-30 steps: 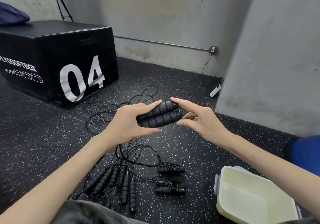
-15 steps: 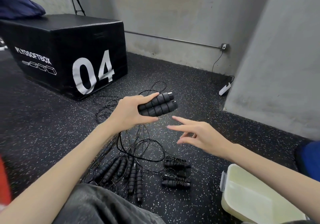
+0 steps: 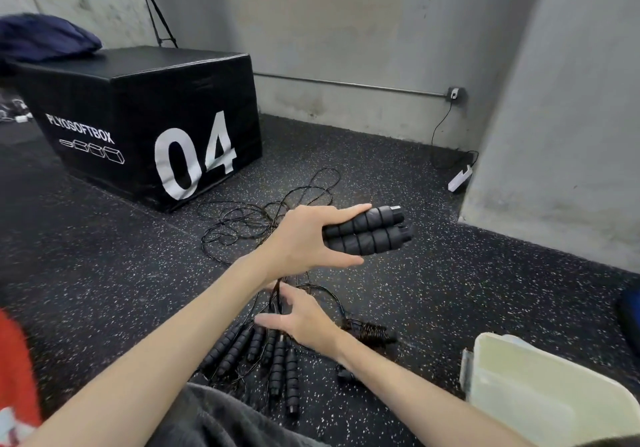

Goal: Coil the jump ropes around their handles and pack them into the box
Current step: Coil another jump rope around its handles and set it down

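Nearest the camera, grey trousers [image 3: 221, 419] fill the bottom edge, with a blur of red cloth [image 3: 15, 360] at the far left. At the lower right stands one pale cream box [image 3: 540, 398] on the speckled black floor [image 3: 86, 273]; its inside cannot be made out from this angle.

Just ahead of the trousers, loose black foam handles [image 3: 277, 360] lie side by side on the floor, about six, though the right arm covers part of the row. Beside them to the right are two coiled rope bundles [image 3: 367, 330], one mostly hidden under the right wrist.

The right hand [image 3: 301, 318] is low over that row, its thumb and fingers [image 3: 266, 320] closing on the thin black cord [image 3: 277, 294] that hangs down from above; the pinch looks light and motion blur leaves the contact unclear.

Higher and further out, the left hand [image 3: 304, 238] grips two handles [image 3: 370, 233] pressed together, thumb beneath and fingers over the top, their capped ends pointing right.

Beyond lies a loose tangle of cords [image 3: 263, 214] on the floor, then one black plyo box [image 3: 149, 117] marked 04 with a dark blue bundle [image 3: 45, 38] on it. A white power strip [image 3: 459, 180] lies by the grey wall [image 3: 346, 31]
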